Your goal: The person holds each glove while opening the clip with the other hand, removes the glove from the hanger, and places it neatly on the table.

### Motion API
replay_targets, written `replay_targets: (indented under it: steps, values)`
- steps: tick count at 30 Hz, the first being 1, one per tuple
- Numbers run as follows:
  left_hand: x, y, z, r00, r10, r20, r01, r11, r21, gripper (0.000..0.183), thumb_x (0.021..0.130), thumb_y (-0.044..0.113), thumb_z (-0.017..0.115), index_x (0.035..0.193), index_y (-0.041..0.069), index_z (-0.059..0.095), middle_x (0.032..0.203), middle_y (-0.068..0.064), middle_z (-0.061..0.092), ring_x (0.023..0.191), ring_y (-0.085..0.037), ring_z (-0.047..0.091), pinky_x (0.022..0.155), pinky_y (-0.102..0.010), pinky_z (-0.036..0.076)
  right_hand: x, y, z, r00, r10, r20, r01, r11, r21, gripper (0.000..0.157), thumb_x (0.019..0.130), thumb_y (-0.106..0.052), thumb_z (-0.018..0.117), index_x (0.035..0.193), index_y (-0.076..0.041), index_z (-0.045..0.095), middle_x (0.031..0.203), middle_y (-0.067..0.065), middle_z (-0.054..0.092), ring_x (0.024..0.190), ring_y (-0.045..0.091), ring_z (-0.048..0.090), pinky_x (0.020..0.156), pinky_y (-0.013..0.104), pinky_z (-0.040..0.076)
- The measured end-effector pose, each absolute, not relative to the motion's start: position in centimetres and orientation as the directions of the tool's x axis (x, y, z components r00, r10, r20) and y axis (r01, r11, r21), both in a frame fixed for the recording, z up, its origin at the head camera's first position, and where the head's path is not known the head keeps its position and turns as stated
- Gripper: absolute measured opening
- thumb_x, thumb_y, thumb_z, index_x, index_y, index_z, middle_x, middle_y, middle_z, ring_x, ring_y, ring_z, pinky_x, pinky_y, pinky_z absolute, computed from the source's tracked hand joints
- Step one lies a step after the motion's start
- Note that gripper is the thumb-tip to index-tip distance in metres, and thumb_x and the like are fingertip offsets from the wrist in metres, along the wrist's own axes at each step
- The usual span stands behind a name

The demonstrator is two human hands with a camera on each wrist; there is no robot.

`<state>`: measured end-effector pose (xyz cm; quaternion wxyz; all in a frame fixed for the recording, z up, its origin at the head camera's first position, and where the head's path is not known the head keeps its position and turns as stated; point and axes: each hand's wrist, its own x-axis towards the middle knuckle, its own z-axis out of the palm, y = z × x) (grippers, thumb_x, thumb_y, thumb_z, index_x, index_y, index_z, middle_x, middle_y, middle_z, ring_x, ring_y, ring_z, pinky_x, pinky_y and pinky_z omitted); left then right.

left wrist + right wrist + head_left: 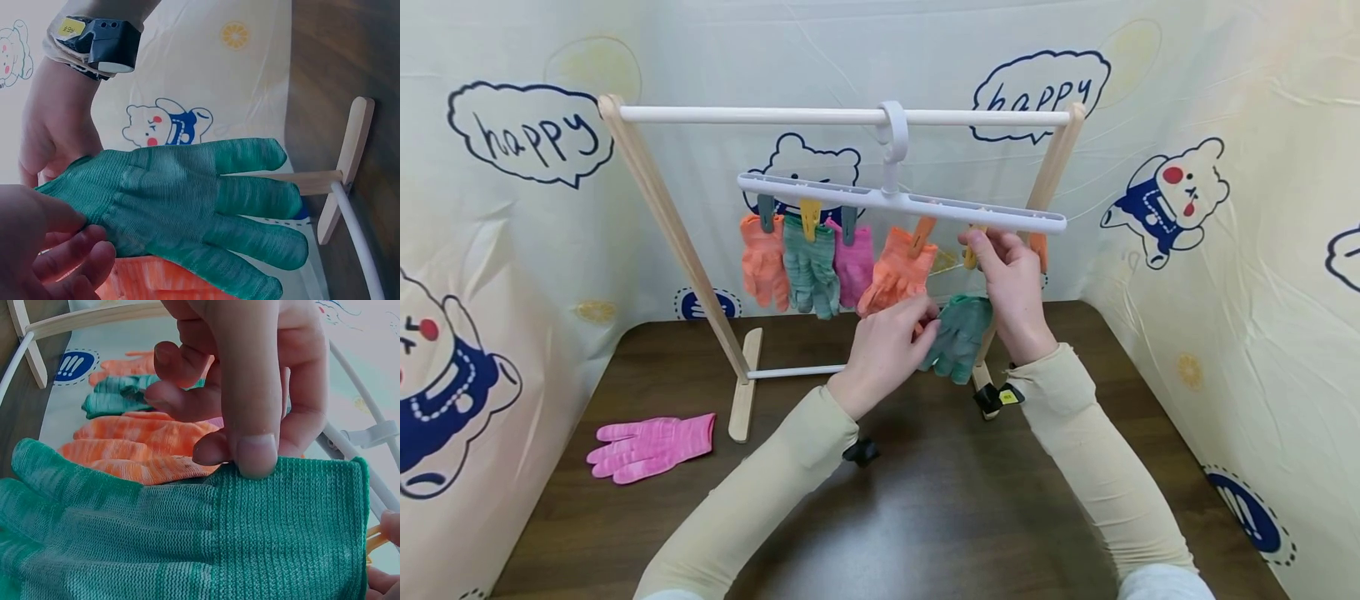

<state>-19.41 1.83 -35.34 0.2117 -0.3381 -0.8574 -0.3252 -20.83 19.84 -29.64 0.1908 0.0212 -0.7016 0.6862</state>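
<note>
A green knit glove [958, 337] hangs fingers-down beneath the right half of a white hanger [820, 192]. My left hand [891, 342] pinches its cuff edge between thumb and index finger, as the right wrist view shows with the left hand [256, 381] up close. Just above, my right hand [1015, 287] pinches a yellow clothespin [973, 248] on the hanger's underside. In the right wrist view the yellow clothespin [375, 539] is at the cuff's edge; whether it bites the fabric I cannot tell. To the left, an orange glove [898, 268] hangs from an orange clothespin [922, 237].
The hanger hooks over the white rod [760, 116] of a wooden-legged rack [677, 233], tilting down rightward. Another orange glove [765, 262], green glove [811, 271] and pink glove [854, 265] hang at left. A loose pink glove [655, 447] lies on the brown table [910, 533].
</note>
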Motion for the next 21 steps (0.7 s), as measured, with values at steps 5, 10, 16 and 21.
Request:
replay_targets:
  steps: [5, 10, 16, 21]
  values:
    - [-19.2, 1.6, -35.4, -0.668, 0.469, 0.578, 0.736, 0.532, 0.418, 0.006, 0.099, 0.015, 0.07, 0.102, 0.012, 0.067, 0.086, -0.001, 0.07, 0.066, -0.012, 0.062, 0.054, -0.027, 0.048, -20.8, 19.8, -29.7, -0.923, 0.232, 0.307, -0.302, 0.058, -0.952, 0.038, 0.105, -0.031, 0.064, 0.127, -0.001, 0.065, 0.109, 0.005, 0.071, 0.106, 0.019, 0.059, 0.095, 0.03, 0.044]
    - [-19.0, 1.3, -35.6, -0.653, 0.488, 0.579, 0.75, 0.523, 0.405, 0.005, 0.1, 0.015, 0.07, 0.102, 0.012, 0.068, 0.087, 0.0, 0.07, 0.065, -0.011, 0.061, 0.054, -0.027, 0.048, -20.5, 19.8, -30.0, -0.922, 0.227, 0.314, -0.303, 0.085, -0.949, 0.039, 0.106, -0.029, 0.062, 0.132, -0.001, 0.063, 0.112, 0.007, 0.071, 0.111, 0.026, 0.06, 0.096, 0.031, 0.045]
    - [-18.8, 1.1, -35.8, -0.655, 0.503, 0.564, 0.749, 0.53, 0.397, 0.005, 0.1, 0.016, 0.07, 0.103, 0.013, 0.07, 0.085, 0.002, 0.068, 0.064, -0.009, 0.059, 0.053, -0.027, 0.047, -20.0, 19.9, -30.5, -0.928, 0.193, 0.318, -0.302, 0.108, -0.947, 0.042, 0.105, -0.029, 0.063, 0.136, -0.002, 0.061, 0.121, 0.018, 0.068, 0.113, 0.024, 0.062, 0.103, 0.033, 0.045]
    - [-18.4, 0.8, -35.7, -0.658, 0.517, 0.548, 0.749, 0.527, 0.402, 0.005, 0.1, 0.016, 0.071, 0.103, 0.012, 0.069, 0.085, 0.001, 0.068, 0.062, -0.008, 0.056, 0.052, -0.026, 0.045, -19.5, 20.1, -30.9, -0.938, 0.151, 0.312, -0.286, 0.172, -0.943, 0.047, 0.104, -0.033, 0.065, 0.141, -0.005, 0.06, 0.132, 0.015, 0.066, 0.116, 0.019, 0.062, 0.103, 0.036, 0.047]
